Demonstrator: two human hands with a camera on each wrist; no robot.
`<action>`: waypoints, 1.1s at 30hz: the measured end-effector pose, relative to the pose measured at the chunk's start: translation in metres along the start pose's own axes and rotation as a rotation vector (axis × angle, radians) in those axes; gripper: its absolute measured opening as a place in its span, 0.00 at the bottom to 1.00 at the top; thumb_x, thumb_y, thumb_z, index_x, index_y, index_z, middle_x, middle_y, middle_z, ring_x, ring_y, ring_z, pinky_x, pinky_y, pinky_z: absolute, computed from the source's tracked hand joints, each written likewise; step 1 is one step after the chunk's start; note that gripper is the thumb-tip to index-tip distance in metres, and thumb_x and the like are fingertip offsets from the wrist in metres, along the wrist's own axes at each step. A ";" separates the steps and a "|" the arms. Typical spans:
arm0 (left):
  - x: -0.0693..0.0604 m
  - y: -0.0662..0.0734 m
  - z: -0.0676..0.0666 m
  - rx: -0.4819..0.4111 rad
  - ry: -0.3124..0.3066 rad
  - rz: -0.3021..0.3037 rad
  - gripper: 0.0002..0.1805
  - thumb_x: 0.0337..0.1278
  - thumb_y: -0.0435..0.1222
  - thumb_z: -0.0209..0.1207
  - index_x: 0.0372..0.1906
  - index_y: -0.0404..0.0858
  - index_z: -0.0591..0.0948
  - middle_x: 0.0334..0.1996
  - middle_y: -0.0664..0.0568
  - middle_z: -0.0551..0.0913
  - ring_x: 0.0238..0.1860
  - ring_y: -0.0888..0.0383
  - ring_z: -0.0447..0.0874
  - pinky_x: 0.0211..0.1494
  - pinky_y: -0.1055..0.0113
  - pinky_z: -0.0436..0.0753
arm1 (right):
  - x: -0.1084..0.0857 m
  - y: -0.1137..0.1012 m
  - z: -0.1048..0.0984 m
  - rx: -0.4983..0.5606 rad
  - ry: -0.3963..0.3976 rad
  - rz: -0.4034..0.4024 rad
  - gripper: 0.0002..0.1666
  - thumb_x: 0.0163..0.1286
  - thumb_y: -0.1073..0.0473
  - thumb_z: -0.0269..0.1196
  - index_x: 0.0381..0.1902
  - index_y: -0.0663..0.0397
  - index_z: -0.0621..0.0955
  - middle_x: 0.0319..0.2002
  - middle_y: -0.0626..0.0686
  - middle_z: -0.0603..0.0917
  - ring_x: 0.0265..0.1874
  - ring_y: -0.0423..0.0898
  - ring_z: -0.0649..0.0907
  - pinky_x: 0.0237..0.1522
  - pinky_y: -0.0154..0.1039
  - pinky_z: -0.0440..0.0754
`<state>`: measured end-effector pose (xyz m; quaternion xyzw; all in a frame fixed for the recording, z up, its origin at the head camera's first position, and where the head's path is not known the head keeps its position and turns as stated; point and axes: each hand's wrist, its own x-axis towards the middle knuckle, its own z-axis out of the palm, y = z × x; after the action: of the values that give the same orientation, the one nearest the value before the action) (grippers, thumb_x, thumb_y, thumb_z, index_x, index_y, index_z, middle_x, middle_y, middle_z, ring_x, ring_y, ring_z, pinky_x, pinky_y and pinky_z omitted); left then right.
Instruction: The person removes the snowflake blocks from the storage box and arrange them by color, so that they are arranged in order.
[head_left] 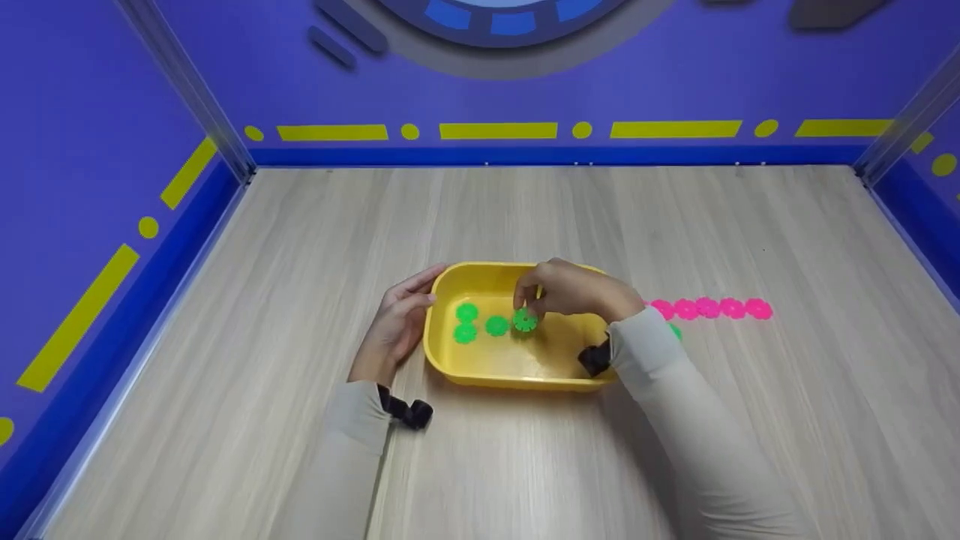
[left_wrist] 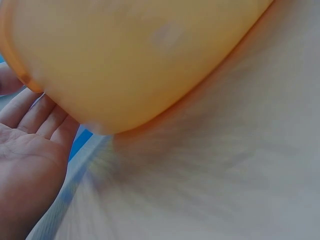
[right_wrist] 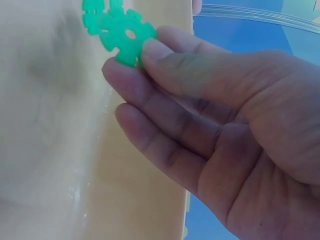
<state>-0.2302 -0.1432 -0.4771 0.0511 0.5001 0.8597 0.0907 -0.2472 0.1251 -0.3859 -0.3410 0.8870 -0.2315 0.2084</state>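
Note:
My left hand (head_left: 394, 322) rests against the left end of the yellow bin (head_left: 517, 381), its thumb at the rim and its fingers nearly straight along the outer wall. In the left wrist view, the left hand (left_wrist: 35, 145) touches the bin (left_wrist: 125, 65) below its rim. Over the bin, my right hand (head_left: 570, 289) pinches a green notched disc (head_left: 525, 320). The right wrist view has this disc (right_wrist: 128, 35) between the thumb and fingers of the right hand (right_wrist: 220, 110). Three green discs, one of them a lone disc (head_left: 496, 325), lie left of it in the bin.
Right of the bin, several pink discs (head_left: 732, 308) form a row on the wooden table (head_left: 510, 465). A green piece (head_left: 676, 331) shows partly from behind my right sleeve. Blue panels (head_left: 510, 97) with yellow marks stand at the table's back and sides.

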 end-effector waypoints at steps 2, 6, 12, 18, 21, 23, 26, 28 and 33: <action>0.000 0.000 0.000 0.006 0.003 0.003 0.31 0.53 0.19 0.48 0.66 0.21 0.64 0.64 0.39 0.72 0.61 0.56 0.74 0.61 0.69 0.76 | -0.002 0.000 -0.001 -0.002 0.004 -0.003 0.10 0.63 0.68 0.61 0.39 0.53 0.85 0.38 0.50 0.87 0.34 0.45 0.80 0.42 0.39 0.82; 0.001 0.000 0.000 0.012 0.011 0.002 0.31 0.52 0.18 0.48 0.65 0.21 0.64 0.64 0.39 0.73 0.61 0.56 0.74 0.61 0.69 0.76 | -0.007 0.002 -0.003 -0.006 0.021 -0.015 0.11 0.63 0.69 0.61 0.40 0.53 0.86 0.38 0.49 0.87 0.35 0.45 0.82 0.42 0.40 0.83; 0.000 0.001 0.001 -0.004 0.012 -0.006 0.30 0.53 0.18 0.49 0.65 0.21 0.65 0.62 0.41 0.75 0.60 0.56 0.75 0.60 0.68 0.76 | -0.014 0.006 -0.008 -0.009 0.044 -0.012 0.09 0.63 0.68 0.63 0.40 0.54 0.85 0.37 0.50 0.87 0.36 0.45 0.82 0.43 0.41 0.84; 0.000 0.000 0.000 -0.008 0.009 -0.001 0.31 0.52 0.19 0.49 0.65 0.20 0.65 0.60 0.42 0.77 0.59 0.56 0.76 0.60 0.69 0.76 | -0.025 0.008 -0.015 0.001 0.060 0.019 0.10 0.64 0.67 0.63 0.42 0.55 0.85 0.39 0.51 0.87 0.37 0.46 0.83 0.47 0.43 0.84; 0.000 0.000 0.000 -0.009 0.010 -0.001 0.31 0.52 0.19 0.48 0.65 0.20 0.64 0.60 0.43 0.77 0.59 0.57 0.76 0.60 0.69 0.76 | -0.029 0.011 -0.018 0.018 0.066 0.042 0.10 0.64 0.67 0.63 0.42 0.54 0.84 0.40 0.52 0.86 0.37 0.47 0.83 0.47 0.44 0.84; 0.000 0.000 0.001 -0.006 0.007 -0.001 0.31 0.52 0.19 0.48 0.66 0.20 0.64 0.60 0.43 0.77 0.59 0.56 0.76 0.60 0.69 0.76 | -0.031 0.012 -0.020 0.022 0.071 0.048 0.09 0.64 0.67 0.63 0.42 0.54 0.85 0.40 0.51 0.86 0.36 0.47 0.83 0.47 0.43 0.84; -0.001 0.001 0.001 -0.007 0.002 -0.002 0.31 0.52 0.19 0.48 0.66 0.21 0.64 0.60 0.43 0.77 0.59 0.56 0.76 0.60 0.69 0.76 | -0.035 0.015 -0.021 0.020 0.080 0.043 0.09 0.64 0.67 0.63 0.41 0.54 0.85 0.39 0.51 0.87 0.35 0.47 0.83 0.46 0.43 0.84; -0.001 0.001 0.001 -0.006 0.000 -0.001 0.31 0.52 0.19 0.49 0.66 0.21 0.65 0.59 0.44 0.78 0.59 0.56 0.76 0.60 0.68 0.77 | -0.037 0.018 -0.022 0.016 0.080 0.048 0.09 0.64 0.67 0.63 0.41 0.54 0.85 0.39 0.51 0.87 0.35 0.45 0.82 0.45 0.42 0.84; -0.001 0.001 0.001 0.008 -0.001 0.004 0.31 0.52 0.19 0.48 0.66 0.21 0.64 0.59 0.44 0.78 0.58 0.57 0.77 0.60 0.69 0.77 | -0.043 0.024 -0.023 0.032 0.077 0.084 0.10 0.64 0.67 0.63 0.42 0.53 0.85 0.40 0.51 0.87 0.36 0.46 0.82 0.46 0.43 0.84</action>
<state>-0.2292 -0.1432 -0.4756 0.0532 0.5035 0.8578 0.0890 -0.2418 0.1773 -0.3718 -0.2907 0.9041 -0.2497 0.1889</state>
